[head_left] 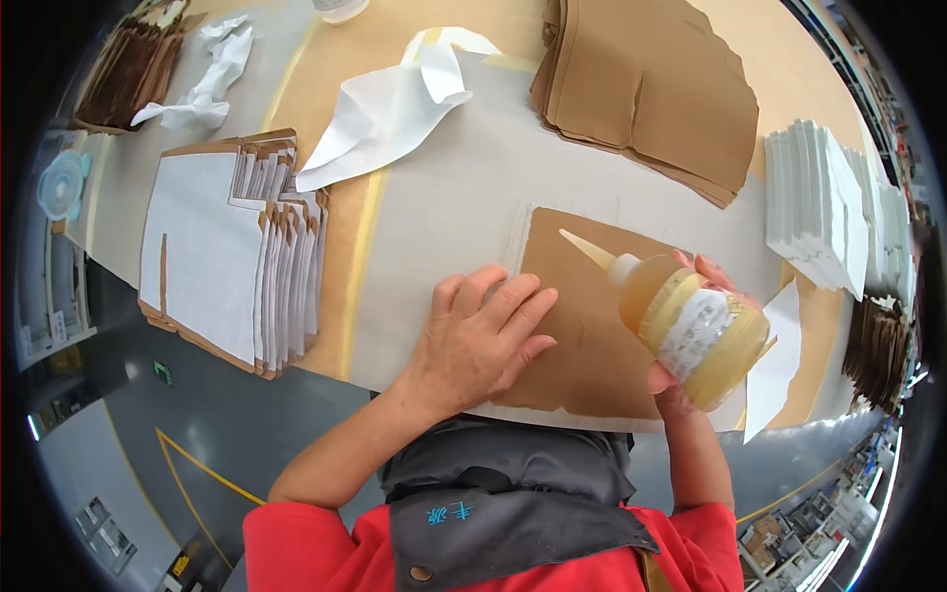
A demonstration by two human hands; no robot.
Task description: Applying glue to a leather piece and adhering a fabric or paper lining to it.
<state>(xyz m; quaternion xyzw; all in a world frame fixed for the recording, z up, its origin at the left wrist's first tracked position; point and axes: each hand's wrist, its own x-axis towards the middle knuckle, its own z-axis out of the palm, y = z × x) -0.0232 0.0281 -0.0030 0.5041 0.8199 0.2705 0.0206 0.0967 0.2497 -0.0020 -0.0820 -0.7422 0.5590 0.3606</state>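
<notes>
A brown cardboard sheet (pixel 570 345) lies on the grey work surface in front of me. My left hand (pixel 483 331) rests at its left edge, fingers apart and slightly curled, holding nothing. My right hand (pixel 671 385) grips a squeeze bottle (pixel 689 331) of amber liquid, wrapped in yellowish tape with a white label. Its pale pointed nozzle (pixel 587 247) is tilted to the upper left, over the cardboard. A torn white paper piece (pixel 774 380) lies at the right of the cardboard, partly behind the bottle.
White-faced folded pieces (pixel 202 261) are stacked left, brown sheets (pixel 641 89) at the back, white stacks (pixel 809 197) and dark brown ones (pixel 873 350) right. Crumpled white papers (pixel 375 123), another dark stack (pixel 128 69) and a blue plastic item (pixel 61 187) lie back and left. The table's near edge curves below.
</notes>
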